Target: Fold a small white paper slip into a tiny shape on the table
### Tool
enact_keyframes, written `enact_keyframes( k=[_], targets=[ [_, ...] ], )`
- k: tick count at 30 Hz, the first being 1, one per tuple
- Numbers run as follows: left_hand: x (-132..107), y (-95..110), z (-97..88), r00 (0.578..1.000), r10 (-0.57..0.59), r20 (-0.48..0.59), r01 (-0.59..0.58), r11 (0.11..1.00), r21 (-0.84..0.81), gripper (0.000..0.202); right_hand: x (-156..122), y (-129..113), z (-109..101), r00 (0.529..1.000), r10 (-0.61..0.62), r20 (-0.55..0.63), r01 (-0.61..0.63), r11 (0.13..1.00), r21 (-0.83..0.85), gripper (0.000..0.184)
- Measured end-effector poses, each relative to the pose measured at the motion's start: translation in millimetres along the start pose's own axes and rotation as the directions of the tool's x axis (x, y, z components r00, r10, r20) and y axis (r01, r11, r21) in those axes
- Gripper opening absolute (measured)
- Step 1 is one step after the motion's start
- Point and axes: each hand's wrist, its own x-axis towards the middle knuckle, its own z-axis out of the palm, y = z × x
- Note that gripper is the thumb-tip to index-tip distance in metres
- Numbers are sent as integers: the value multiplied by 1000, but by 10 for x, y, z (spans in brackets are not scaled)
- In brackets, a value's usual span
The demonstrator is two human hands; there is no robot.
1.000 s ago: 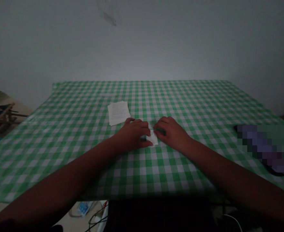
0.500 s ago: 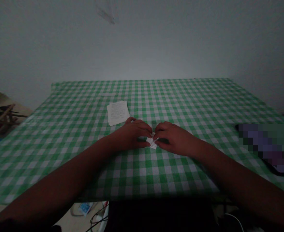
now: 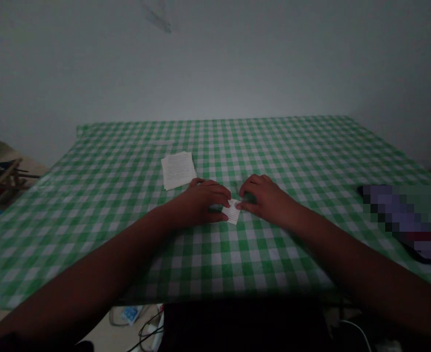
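A small piece of printed paper [image 3: 232,213] lies at the middle of the table, its lines of text facing up. From its left side my left hand [image 3: 204,201] grips it, with thumb and fingertips on its left edge and corner. My right hand [image 3: 264,199] is at the paper's right side. Its thumb tip touches the upper right edge, while the curled fingers stand apart from the thumb, above the cloth. Whether the paper is folded, I cannot tell.
A stack of printed sheets [image 3: 179,171] lies beyond my left hand. The green and white checked tablecloth [image 3: 292,151] covers the table up to the wall. A blurred-out dark device [image 3: 402,220] is at the right. Cables [image 3: 147,332] show below the front edge.
My right hand has moved away and slightly right, its fingers parting from the paper, so more of the printed surface shows. My left hand has stayed on the paper.
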Motion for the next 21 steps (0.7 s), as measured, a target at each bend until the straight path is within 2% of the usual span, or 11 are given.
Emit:
enact_keyframes(
  k=[6, 11, 15, 18, 21],
  targets=[
    [-1, -8, 12, 1000, 2, -8, -1, 1000, 19, 23, 20, 63, 6, 998, 70, -3, -70, 998, 1, 23],
    [0, -11, 20, 1000, 3, -16, -3, 1000, 20, 22, 19, 58, -16, 999, 34, -6, -33, 999, 38, 9],
    [-4, -2, 19, 1000, 0, -29, 1, 1000, 28, 23, 28, 30, -56, 998, 36, -61, -33, 998, 49, 6],
    [-11, 12, 16, 999, -11, -49, 13, 999, 42, 24, 29, -20, -80, 995, -27, -95, 32, 999, 45, 8],
    [-14, 42, 11, 998, -19, -53, 22, 999, 48, 23, 13, -104, -90, 991, -127, -39, 128, 991, 28, 7]
  ],
)
